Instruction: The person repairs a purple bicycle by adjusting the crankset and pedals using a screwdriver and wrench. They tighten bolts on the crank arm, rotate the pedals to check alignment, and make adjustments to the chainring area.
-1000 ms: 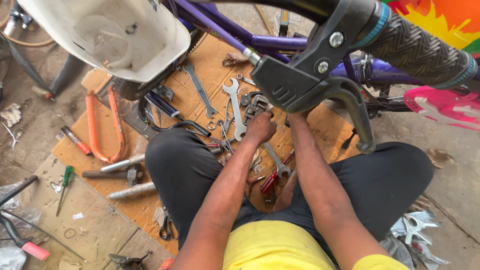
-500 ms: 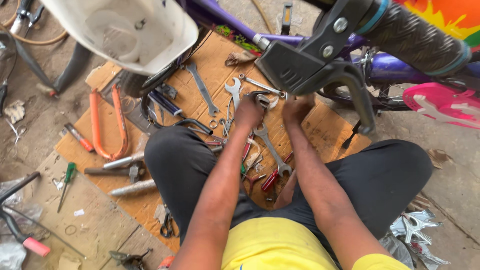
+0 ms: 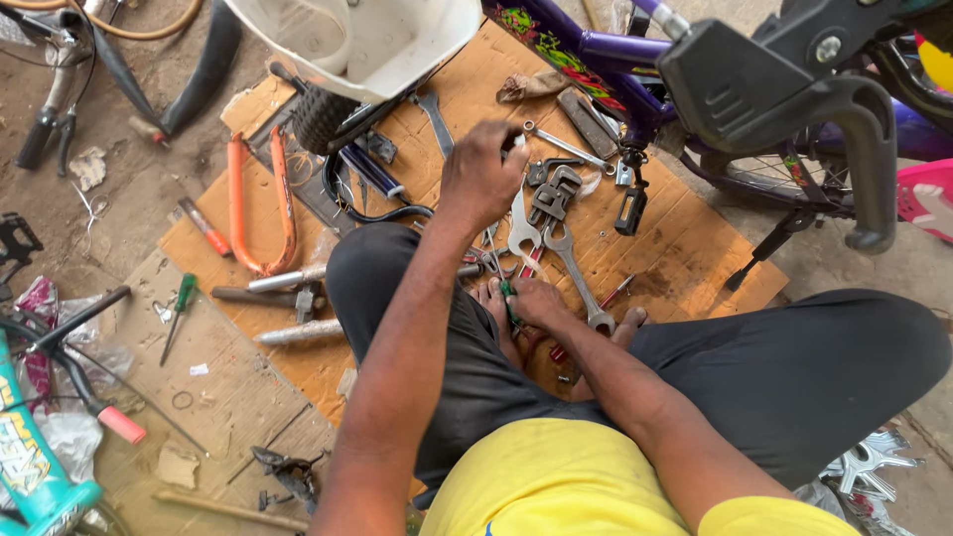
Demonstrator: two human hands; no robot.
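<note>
Left hand [image 3: 483,179] is out over the tool pile, fingers curled down and closed around something under the knuckles; can't tell what, palm hides it. Right hand [image 3: 536,303] sits low near the bare feet, fingers pressed together on a small green-handled tool [image 3: 508,298].

Around the hands, biggest first:
- Purple bike frame [image 3: 576,50] beyond the left hand, glossy painted tube. Black plastic guard [image 3: 794,84] farther right of it.
- White plastic basket [image 3: 367,40] up-left of the left hand, smooth moulded shell.
- Cardboard sheet [image 3: 695,248] under everything, flat, corrugated, stained. It's the work surface, lying on the floor.
- Orange hacksaw frame [image 3: 238,208] well left of the left hand, bent steel.
- Open-ended spanner [image 3: 576,273] between the two hands, lying flat, touching other tools. Bare steel, long flat shank, jaw at each end.
- Adjustable wrench [image 3: 549,199] just right of the left hand, dark and chunky.
- Green screwdriver [image 3: 177,313] far left, well apart from both hands.

Handling, my read: the spanners are stiff, fairly heavy for their size, probably greasy. Grab mid-shank, not the jaw ends. Pile is interlocked, so lifting one likely drags its neighbours. The green-handled tool looks light; its handle is the obvious grip.
</note>
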